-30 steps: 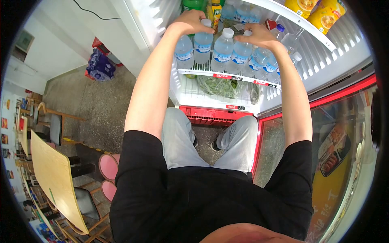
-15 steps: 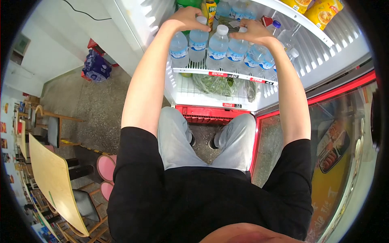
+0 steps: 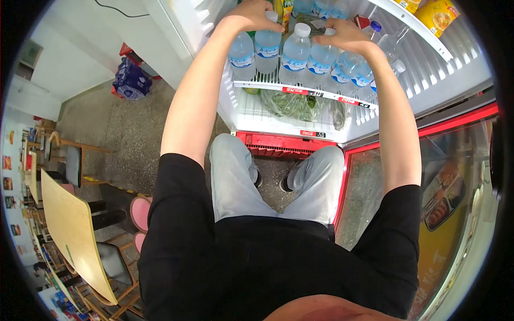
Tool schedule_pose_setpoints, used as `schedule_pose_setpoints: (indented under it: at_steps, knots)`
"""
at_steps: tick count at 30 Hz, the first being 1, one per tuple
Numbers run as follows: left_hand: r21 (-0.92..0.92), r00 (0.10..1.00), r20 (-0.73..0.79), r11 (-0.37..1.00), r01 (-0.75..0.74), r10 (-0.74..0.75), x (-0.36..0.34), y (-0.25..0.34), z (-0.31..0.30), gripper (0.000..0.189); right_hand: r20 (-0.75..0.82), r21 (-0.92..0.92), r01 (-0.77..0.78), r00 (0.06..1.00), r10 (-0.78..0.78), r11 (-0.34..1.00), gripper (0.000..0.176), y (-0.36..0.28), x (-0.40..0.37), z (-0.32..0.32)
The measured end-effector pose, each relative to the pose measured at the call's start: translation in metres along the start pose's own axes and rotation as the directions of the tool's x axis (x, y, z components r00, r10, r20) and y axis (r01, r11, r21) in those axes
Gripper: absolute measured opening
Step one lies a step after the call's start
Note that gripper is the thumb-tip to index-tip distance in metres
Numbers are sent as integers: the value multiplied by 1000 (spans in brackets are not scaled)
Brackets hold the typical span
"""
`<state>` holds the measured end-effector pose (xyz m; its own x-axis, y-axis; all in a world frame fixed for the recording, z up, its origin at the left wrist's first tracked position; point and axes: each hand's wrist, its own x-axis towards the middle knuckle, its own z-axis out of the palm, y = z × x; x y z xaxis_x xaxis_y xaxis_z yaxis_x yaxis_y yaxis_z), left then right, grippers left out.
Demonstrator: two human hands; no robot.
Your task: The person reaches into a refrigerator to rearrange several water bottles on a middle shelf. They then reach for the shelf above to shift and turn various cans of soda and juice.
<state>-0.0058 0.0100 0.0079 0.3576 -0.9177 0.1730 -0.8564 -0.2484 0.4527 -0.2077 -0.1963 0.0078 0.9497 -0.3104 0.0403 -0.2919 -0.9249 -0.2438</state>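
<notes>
Both my arms reach into an open fridge, over a shelf [image 3: 326,94] of clear water bottles with blue labels. My left hand [image 3: 252,16] is at the top of a bottle [image 3: 266,51], with its thumb by the white cap; its other fingertips are partly hidden. My right hand [image 3: 348,35] is over another bottle [image 3: 319,60], thumb beside that cap and fingers bent behind it. Between my hands a white-capped bottle [image 3: 295,52] stands upright, touched by neither. Behind them is a yellow-labelled bottle [image 3: 284,9].
Bagged greens [image 3: 292,104] lie on the lower shelf. Yellow packets [image 3: 436,18] sit on the upper shelf. The fridge's glass door [image 3: 364,187] stands open at the right. A wooden table [image 3: 75,230] and pink stools [image 3: 140,214] are at the left, with a purple bundle [image 3: 131,80] on the floor.
The view has shifted slightly, so the fridge and bottles appear a little higher and further right. My hands remain at the same two bottle tops.
</notes>
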Motion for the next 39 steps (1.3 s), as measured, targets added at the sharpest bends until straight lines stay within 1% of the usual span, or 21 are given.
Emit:
schedule_pose_setpoints:
  at_steps: [2, 5, 8, 11, 14, 17, 20, 21, 23, 26, 29, 32, 35, 39]
  knots:
    - [-4, 1000, -22, 1000, -19, 19, -2, 3, 1, 60, -49, -8, 30, 998, -30, 1000, 94, 3, -1, 4]
    - [53, 999, -27, 998, 18, -16, -1, 5, 3, 62, -44, 44, -6, 999, 7, 999, 74, -4, -7, 1]
    - [17, 1000, -20, 1000, 7, -7, -1, 6, 5, 63, -79, 19, 14, 997, -13, 1000, 74, 7, -3, 7]
    - [30, 999, -23, 999, 25, -24, -1, 5, 5, 63, -25, 1, 20, 999, -20, 1000, 73, 7, 2, 4]
    - [97, 993, -119, 995, 32, -21, 6, -6, 15, 63, -12, 15, 14, 1000, -14, 1000, 73, 7, 2, 5]
    - [65, 998, -63, 998, 13, -9, 0, 4, 6, 63, -66, 21, 63, 996, -61, 998, 73, 14, 4, 11]
    - [42, 998, -65, 999, 27, -24, 3, 2, 7, 60, -30, 47, 20, 999, -19, 999, 73, 6, 0, 5]
    - [6, 998, -46, 999, 34, -34, 3, 2, 5, 58, -25, 44, 20, 999, -19, 999, 74, 6, 0, 5]
    - [-65, 999, -7, 997, 50, -51, 4, 1, 2, 56, -17, 38, 19, 1000, -18, 999, 74, 7, 2, 4]
    - [-100, 992, 32, 987, 124, -121, 3, 5, -1, 52, -61, 28, 38, 998, -36, 999, 76, 11, 3, 8]
    - [28, 996, -83, 999, 19, -17, 4, 0, 5, 53, -65, 10, 33, 997, -32, 999, 78, 10, 3, 8]
    - [12, 999, -43, 1000, -29, 30, 4, 1, 4, 53, -39, 16, -18, 999, 18, 1000, 80, 4, -1, 4]
    - [-3, 1000, -11, 1000, 11, -11, 5, 2, 3, 54, 29, 4, -63, 998, 63, 998, 80, -4, -4, -3]
    - [11, 1000, -25, 1000, 13, -13, 5, 2, 1, 54, -41, 19, -6, 999, 7, 1000, 79, 3, -1, 3]
